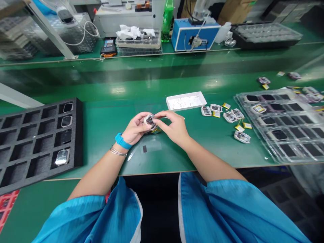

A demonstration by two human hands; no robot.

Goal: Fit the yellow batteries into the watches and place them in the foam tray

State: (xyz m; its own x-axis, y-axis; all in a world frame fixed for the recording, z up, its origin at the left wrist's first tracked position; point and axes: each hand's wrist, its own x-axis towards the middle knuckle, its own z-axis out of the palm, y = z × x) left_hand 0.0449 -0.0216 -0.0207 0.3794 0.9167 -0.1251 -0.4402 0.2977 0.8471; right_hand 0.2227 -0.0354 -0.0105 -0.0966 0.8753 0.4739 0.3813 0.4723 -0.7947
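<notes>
Over the green bench, my left hand (135, 129) and my right hand (172, 126) meet around one small watch case (150, 121). The left fingers curl under it and grip it. The right fingers pinch its upper edge. A yellow piece peeks out just below the case. Several similar open watch cases (229, 116) with yellow battery packs (243, 127) lie loose on the bench to the right. A small dark strip (144, 149) lies on a clear film below my hands.
A black foam tray (37, 138) with a few watch bodies sits at left. A white shallow tray (186, 101) lies beyond my hands. Clear blister trays (283, 125) hold dark screens at right. Behind are a blue machine (194, 33), a green bottle (167, 17) and stacked trays.
</notes>
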